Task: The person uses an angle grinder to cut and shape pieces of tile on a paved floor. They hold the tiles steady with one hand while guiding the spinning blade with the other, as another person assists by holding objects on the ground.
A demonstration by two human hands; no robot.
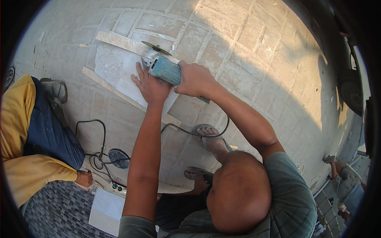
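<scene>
My right hand (196, 79) is wrapped round the teal body of an angle grinder (166, 70). The grinder's thin disc (156, 48) stands tilted beyond its metal guard, over the far edge of a pale stone slab. My left hand (154, 85) lies beside the grinder with fingers spread on the dusty white slab (113, 65); its thumb is hidden. Beige strips border the slab, one along the far side (119, 41) and one along the near side (115, 89). From the grinder's rear, a black cord (227, 125) loops down past my sandalled foot (210, 135).
To the left sits another person in yellow and blue, one hand (84, 178) near plugs and sockets (116, 186). Beside them are a round black disc (119, 158), tangled cord (104, 137) and a white sheet (106, 210). A vehicle wheel (351, 91) stands far right on the paving.
</scene>
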